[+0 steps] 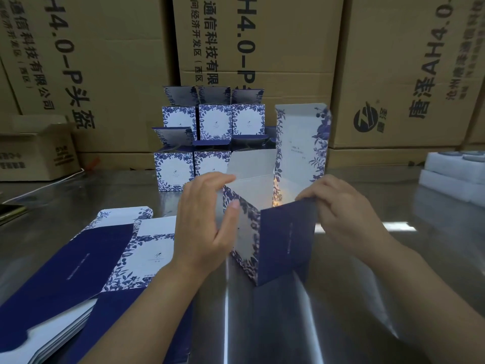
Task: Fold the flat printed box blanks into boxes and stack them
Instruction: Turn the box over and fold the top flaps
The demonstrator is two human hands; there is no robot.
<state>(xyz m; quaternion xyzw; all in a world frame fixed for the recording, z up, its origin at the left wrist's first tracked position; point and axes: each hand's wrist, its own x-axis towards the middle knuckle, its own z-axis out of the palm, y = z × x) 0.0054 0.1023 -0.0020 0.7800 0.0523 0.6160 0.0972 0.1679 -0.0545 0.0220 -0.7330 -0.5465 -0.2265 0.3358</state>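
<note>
Centre of frame: half-formed box [273, 232] stood on the steel table [393, 285]. Left hand [202, 224] gripped its patterned wall, fingers curled over the rim; right hand [343, 214] pinched its dark-blue panel's top edge. Flat blanks [86, 258] lay lower left; finished boxes [212, 122] stood stacked behind.

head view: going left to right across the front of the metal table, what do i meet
stack of flat blue-and-white printed box blanks → left hand → half-folded blue-and-white floral cardboard box → right hand → white foam blocks
</note>
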